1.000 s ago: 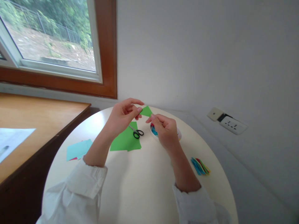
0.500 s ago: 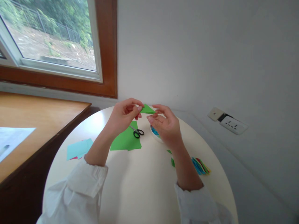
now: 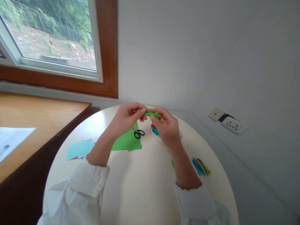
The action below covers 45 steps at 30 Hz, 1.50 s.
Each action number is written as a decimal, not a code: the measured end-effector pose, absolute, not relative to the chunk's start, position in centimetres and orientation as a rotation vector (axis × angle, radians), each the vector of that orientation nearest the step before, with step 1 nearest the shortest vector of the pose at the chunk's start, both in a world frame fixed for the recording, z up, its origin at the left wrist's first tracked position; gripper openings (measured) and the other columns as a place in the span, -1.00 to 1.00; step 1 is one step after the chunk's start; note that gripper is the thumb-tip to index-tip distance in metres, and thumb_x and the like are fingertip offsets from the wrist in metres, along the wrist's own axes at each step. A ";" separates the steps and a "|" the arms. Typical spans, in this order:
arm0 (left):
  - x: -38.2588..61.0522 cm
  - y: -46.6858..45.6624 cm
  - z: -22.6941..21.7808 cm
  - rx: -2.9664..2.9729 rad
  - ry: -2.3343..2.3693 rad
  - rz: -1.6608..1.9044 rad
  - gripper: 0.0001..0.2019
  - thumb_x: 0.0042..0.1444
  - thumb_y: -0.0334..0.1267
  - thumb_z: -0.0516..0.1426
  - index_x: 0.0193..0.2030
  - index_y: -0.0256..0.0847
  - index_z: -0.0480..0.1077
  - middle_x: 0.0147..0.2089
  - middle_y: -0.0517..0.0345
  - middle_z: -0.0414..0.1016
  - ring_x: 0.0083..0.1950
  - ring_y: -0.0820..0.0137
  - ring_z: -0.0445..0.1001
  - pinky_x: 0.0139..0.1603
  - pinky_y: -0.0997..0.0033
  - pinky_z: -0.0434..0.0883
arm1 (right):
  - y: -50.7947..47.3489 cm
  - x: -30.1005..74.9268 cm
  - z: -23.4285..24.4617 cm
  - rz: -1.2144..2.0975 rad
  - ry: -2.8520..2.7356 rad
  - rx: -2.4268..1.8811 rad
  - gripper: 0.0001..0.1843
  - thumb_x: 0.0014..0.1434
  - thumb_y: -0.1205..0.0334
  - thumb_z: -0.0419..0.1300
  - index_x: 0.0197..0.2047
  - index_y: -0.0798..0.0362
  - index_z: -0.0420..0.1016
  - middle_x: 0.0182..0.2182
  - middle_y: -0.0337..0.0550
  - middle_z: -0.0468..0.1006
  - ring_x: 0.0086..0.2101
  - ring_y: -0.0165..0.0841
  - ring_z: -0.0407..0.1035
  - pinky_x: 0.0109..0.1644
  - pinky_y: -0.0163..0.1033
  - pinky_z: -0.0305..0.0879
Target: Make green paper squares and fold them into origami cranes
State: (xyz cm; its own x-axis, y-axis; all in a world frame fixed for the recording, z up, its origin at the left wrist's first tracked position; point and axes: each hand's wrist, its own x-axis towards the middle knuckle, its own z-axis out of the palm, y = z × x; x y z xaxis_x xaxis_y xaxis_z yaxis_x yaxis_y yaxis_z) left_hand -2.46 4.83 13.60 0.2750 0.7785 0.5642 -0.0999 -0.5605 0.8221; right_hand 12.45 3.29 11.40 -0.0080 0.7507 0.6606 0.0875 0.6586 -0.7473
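Note:
A small piece of folded green paper (image 3: 152, 114) is held up between both hands above the far part of the table. My left hand (image 3: 129, 116) pinches its left end between thumb and fingers. My right hand (image 3: 166, 125) closes on its right side, thumb in front and index finger along the top. Below the left hand, scissors (image 3: 138, 133) with black handles lie on green paper sheets (image 3: 127, 142). Behind the right hand and partly hidden by it is a white bowl (image 3: 154, 135) with blue and other coloured pieces inside.
Light blue sheets (image 3: 78, 149) with some pink beneath lie at the left of the round white table (image 3: 140, 187). A fan of coloured paper strips (image 3: 201, 166) lies on the right. Green scraps show beside my right wrist. A wooden desk (image 3: 42, 109) stands at the left, wall sockets (image 3: 234, 124) at the right.
My hands have come closer together and slightly lower. The green paper, which showed as a triangle, now appears flatter and narrower, with the right fingers over it.

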 end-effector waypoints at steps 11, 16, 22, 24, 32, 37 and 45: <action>-2.3 4.6 13.6 1.731 0.689 1.410 -0.79 -0.05 -0.15 0.24 -0.40 -0.29 0.48 -0.45 0.10 0.52 -0.36 0.40 0.48 -0.33 0.42 0.43 | 3.4 12.4 11.4 0.591 -1.509 -0.768 -0.82 0.05 0.16 0.19 -0.26 0.03 0.43 -0.35 -0.19 0.53 -0.39 -0.42 0.40 -0.34 -0.29 0.35; -2.2 4.5 13.7 1.735 0.667 1.442 -0.83 -0.04 -0.20 0.22 -0.42 -0.29 0.47 -0.47 0.13 0.51 -0.39 0.42 0.47 -0.31 0.43 0.44 | 3.4 12.2 11.4 0.628 -1.490 -0.732 -0.81 0.03 0.18 0.20 -0.25 0.03 0.42 -0.41 -0.24 0.50 -0.46 -0.46 0.35 -0.38 -0.31 0.31; -2.2 4.6 13.6 1.741 0.700 1.466 -0.81 -0.02 -0.17 0.22 -0.44 -0.28 0.46 -0.49 0.12 0.51 -0.39 0.41 0.47 -0.31 0.41 0.44 | 3.3 12.1 11.5 0.657 -1.488 -0.742 -0.80 0.00 0.18 0.22 -0.26 0.01 0.41 -0.43 -0.26 0.48 -0.47 -0.45 0.33 -0.39 -0.30 0.30; -2.2 4.6 13.6 1.743 0.705 1.468 -0.81 -0.02 -0.16 0.22 -0.44 -0.27 0.46 -0.49 0.12 0.51 -0.39 0.40 0.47 -0.31 0.40 0.43 | 3.2 12.0 11.5 0.669 -1.473 -0.739 -0.80 -0.01 0.17 0.22 -0.26 0.00 0.41 -0.44 -0.26 0.48 -0.48 -0.45 0.33 -0.39 -0.29 0.30; -2.2 4.5 13.6 1.749 0.708 1.489 -0.80 -0.01 -0.15 0.21 -0.44 -0.28 0.46 -0.50 0.13 0.50 -0.40 0.40 0.46 -0.32 0.40 0.43 | 3.2 12.1 11.7 0.710 -1.459 -0.742 -0.76 -0.03 0.11 0.25 -0.27 0.00 0.40 -0.44 -0.24 0.48 -0.48 -0.44 0.33 -0.42 -0.29 0.29; -2.2 4.6 13.5 1.731 0.695 1.496 -0.79 -0.02 -0.13 0.21 -0.44 -0.27 0.46 -0.51 0.13 0.49 -0.40 0.41 0.46 -0.32 0.40 0.43 | 3.1 12.2 11.7 0.735 -1.446 -0.732 -0.78 -0.01 0.13 0.23 -0.26 0.00 0.40 -0.47 -0.28 0.45 -0.49 -0.47 0.30 -0.42 -0.31 0.29; -2.2 4.6 13.5 1.717 0.695 1.499 -0.78 -0.03 -0.12 0.23 -0.44 -0.27 0.46 -0.50 0.13 0.49 -0.40 0.41 0.46 -0.31 0.40 0.43 | 2.9 12.1 11.8 0.755 -1.421 -0.747 -0.79 -0.01 0.15 0.22 -0.26 -0.01 0.41 -0.53 -0.33 0.39 -0.53 -0.48 0.25 -0.44 -0.31 0.26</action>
State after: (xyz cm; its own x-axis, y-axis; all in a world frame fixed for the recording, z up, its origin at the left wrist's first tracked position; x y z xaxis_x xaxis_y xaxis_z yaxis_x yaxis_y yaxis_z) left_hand -2.25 4.59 13.55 0.1706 0.7955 0.5815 -0.0703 -0.5788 0.8124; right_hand 12.15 2.94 11.84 0.0111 0.8221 0.5693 -0.0116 0.5694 -0.8220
